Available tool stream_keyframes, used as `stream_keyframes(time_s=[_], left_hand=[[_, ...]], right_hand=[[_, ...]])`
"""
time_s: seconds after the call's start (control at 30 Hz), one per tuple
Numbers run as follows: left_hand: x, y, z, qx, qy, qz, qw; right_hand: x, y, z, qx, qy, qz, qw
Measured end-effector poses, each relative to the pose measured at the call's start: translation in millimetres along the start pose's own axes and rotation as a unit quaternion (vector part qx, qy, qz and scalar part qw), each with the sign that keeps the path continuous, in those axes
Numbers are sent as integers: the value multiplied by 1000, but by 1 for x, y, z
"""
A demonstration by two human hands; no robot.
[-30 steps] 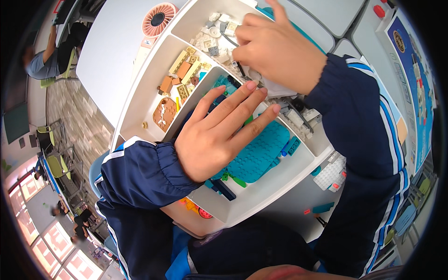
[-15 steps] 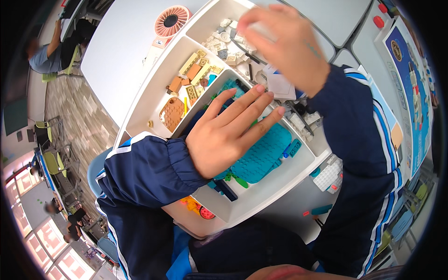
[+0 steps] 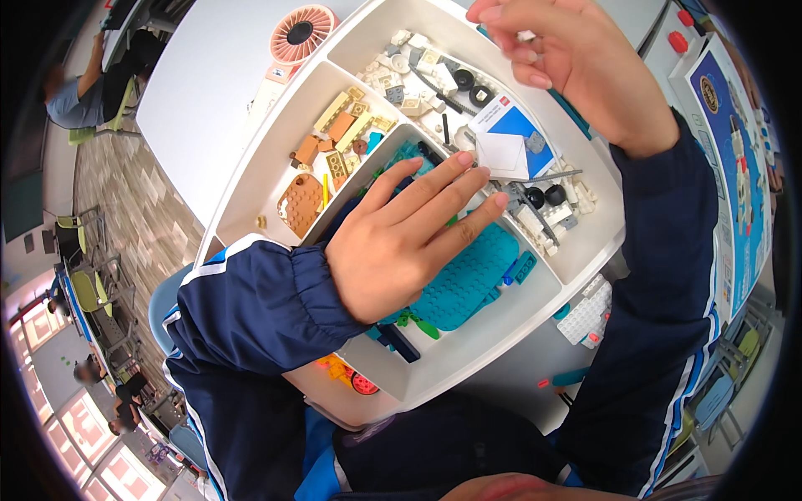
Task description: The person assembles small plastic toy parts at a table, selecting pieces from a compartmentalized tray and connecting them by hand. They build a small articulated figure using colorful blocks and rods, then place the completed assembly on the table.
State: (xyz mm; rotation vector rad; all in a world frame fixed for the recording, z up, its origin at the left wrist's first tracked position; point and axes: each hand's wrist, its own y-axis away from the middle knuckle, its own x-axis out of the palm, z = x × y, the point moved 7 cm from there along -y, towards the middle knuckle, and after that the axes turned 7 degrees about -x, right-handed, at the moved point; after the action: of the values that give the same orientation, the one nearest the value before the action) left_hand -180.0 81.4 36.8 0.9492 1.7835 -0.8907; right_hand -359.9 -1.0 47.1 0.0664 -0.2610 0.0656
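My left hand (image 3: 393, 238) is spread palm down over the middle compartment of a white sorting tray (image 3: 476, 359). Beneath its fingers lie a teal studded plate (image 3: 472, 275) and other blue and green pieces; whether the hand touches them I cannot tell. At the tray's far right edge, my right hand (image 3: 581, 67) has its fingers curled, pinching a small white brick (image 3: 525, 37). The compartment below that hand holds white and grey bricks (image 3: 388, 82), small black wheels (image 3: 480, 95) and a blue-and-white paper (image 3: 505, 150).
Tan and brown bricks (image 3: 338, 138) fill the left compartment. Orange and red pieces (image 3: 359, 382) sit in the near one. A pink fan (image 3: 302, 35) lies beyond the tray. To the right are a white studded assembly (image 3: 585, 313) and a large blue box (image 3: 731, 167).
My right hand has moved right from over the white and grey bricks and turned, showing the small white brick in its fingers. My left hand has stayed nearly still.
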Motion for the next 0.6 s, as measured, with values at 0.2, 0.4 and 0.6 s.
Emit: stream_keyframes(time_s=[0.2,0.4,0.6], left_hand=[[0,2,-2,-3,-12,-9,1000],[2,0,-1,0,-7,-8,1000],[0,1,-3,-2,-23,-2,1000]], right_hand=[[33,9,7,-315,643,157,680],[34,13,-14,-305,715,245,579],[38,22,-23,-337,677,281,591]])
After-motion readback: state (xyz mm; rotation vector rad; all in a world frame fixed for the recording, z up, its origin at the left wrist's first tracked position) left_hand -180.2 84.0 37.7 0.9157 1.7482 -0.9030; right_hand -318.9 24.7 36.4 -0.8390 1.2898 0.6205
